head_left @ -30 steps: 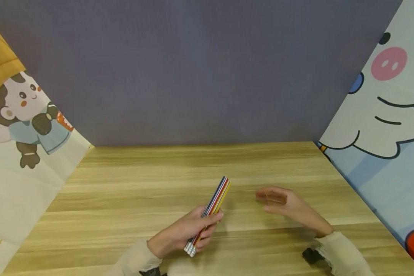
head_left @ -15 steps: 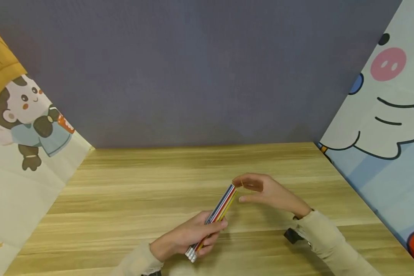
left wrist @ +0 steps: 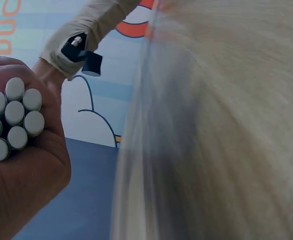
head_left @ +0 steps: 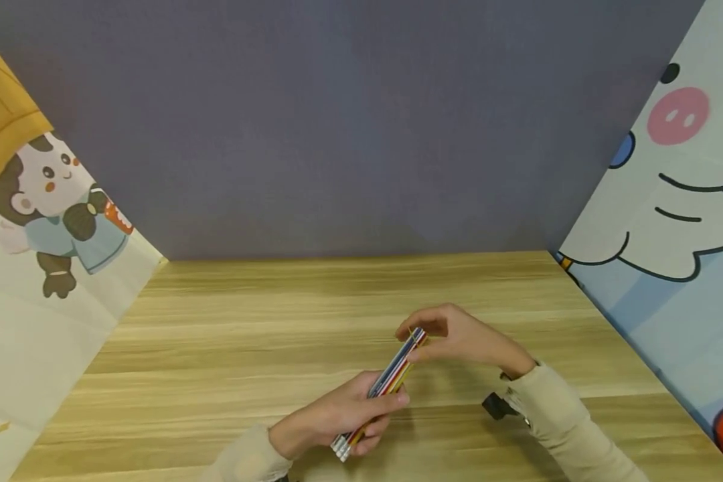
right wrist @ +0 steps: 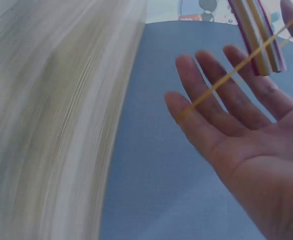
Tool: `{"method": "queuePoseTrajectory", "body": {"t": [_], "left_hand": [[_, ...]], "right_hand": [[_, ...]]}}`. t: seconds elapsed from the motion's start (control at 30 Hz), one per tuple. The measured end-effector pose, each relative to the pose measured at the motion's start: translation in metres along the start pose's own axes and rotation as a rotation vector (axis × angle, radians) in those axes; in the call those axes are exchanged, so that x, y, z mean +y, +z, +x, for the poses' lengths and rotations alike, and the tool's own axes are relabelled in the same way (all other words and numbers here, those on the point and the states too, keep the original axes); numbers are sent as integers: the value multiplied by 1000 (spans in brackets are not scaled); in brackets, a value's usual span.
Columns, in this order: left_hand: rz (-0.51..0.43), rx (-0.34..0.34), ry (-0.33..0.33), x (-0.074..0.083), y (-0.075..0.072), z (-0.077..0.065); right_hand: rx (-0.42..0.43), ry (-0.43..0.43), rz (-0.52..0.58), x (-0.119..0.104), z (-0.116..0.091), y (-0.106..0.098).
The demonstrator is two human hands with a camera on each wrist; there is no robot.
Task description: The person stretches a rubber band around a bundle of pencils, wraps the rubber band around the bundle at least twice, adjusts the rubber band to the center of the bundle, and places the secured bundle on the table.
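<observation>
In the head view, my left hand (head_left: pixel 361 412) grips a bundle of striped pencils (head_left: pixel 394 371), with thumb across the front. The bundle tilts up to the right, and its white eraser ends (left wrist: pixel 15 112) poke out below the palm. Across the spread fingers of my right hand (head_left: pixel 460 338) a thin yellow rubber band (right wrist: pixel 231 72) is stretched over to the thumb. That hand is at the bundle's upper end, its fingertips on either side of it. The right wrist view has the flat pencil ends beside the band, in front of the fingers.
A wood-grain table (head_left: pixel 235 335) lies under both hands. Behind it stands a dark grey panel (head_left: pixel 355 134). Cartoon-printed sheets flank it at left (head_left: pixel 54 201) and right (head_left: pixel 657 207). A small black device (head_left: pixel 499 406) is strapped at the right sleeve.
My right hand has come left with the rubber band to the top end of the pencils. The left hand has shifted slightly right and down, still gripping the bundle.
</observation>
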State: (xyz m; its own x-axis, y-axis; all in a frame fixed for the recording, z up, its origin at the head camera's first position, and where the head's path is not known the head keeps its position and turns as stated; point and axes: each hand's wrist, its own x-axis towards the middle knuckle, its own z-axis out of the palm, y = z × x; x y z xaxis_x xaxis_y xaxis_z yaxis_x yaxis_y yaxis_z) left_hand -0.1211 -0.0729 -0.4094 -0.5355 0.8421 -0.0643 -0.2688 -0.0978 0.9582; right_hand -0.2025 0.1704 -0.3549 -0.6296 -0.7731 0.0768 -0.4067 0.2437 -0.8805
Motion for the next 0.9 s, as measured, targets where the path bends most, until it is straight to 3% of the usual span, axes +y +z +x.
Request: {"method": "queuePoseTrajectory", "body": {"t": [0.2, 0.47, 0.6, 0.77, 0.9], "left_hand": [[44, 23, -11, 1, 2, 0], [66, -4, 10, -1, 2, 0], [74, 19, 14, 6, 0, -3], [74, 49, 4, 11, -2, -5], [112, 52, 27, 10, -4, -5]], "right_hand": [[-61, -17, 65, 5, -6, 2], [-97, 88, 14, 1, -7, 12], [-107, 83, 70, 4, -5, 12], [-210, 87, 184, 11, -3, 11], [-250, 33, 160, 15, -1, 11]]}}
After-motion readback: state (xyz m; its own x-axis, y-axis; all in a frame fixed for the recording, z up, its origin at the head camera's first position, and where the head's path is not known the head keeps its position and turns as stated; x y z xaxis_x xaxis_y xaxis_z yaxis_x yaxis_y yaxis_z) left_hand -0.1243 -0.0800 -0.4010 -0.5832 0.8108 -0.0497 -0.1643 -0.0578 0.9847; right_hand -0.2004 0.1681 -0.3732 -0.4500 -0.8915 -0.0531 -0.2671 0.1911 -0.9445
